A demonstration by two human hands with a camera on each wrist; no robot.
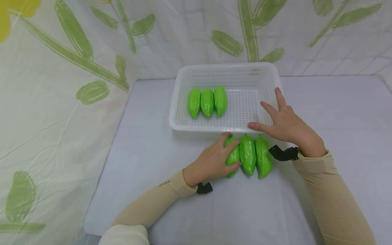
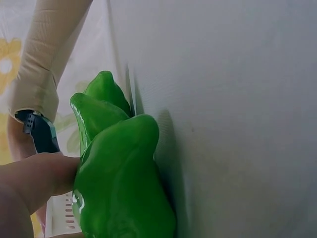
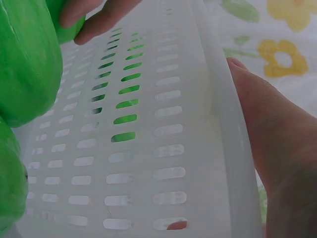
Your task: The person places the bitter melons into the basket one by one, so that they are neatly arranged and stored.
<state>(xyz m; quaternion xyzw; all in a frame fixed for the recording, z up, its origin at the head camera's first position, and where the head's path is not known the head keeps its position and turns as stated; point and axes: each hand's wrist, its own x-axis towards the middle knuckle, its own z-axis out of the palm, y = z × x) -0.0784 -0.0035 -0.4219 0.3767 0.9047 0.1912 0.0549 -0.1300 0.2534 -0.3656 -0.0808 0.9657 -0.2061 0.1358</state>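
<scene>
My left hand [image 1: 213, 158] reaches over the leftmost of three glossy, ridged green vegetables [image 1: 233, 156] lying side by side on the table, its thumb on one side and fingertips at the far end. The left wrist view shows the thumb against this vegetable [image 2: 121, 188], with two more behind it. Its neighbours are the middle vegetable [image 1: 247, 154] and the right one [image 1: 263, 156]. My right hand [image 1: 286, 124] is spread at the near right corner of a white plastic basket [image 1: 225, 129], its thumb [image 3: 267, 104] touching the rim from outside.
Inside the basket, three similar green vegetables [image 1: 207, 102] lie in a row at the left, tips toward me. A white-covered table [image 1: 147, 143] carries everything. Behind it hangs a white cloth [image 1: 183, 34] with green leaf prints. Black straps [image 1: 283, 153] sit at the wrists.
</scene>
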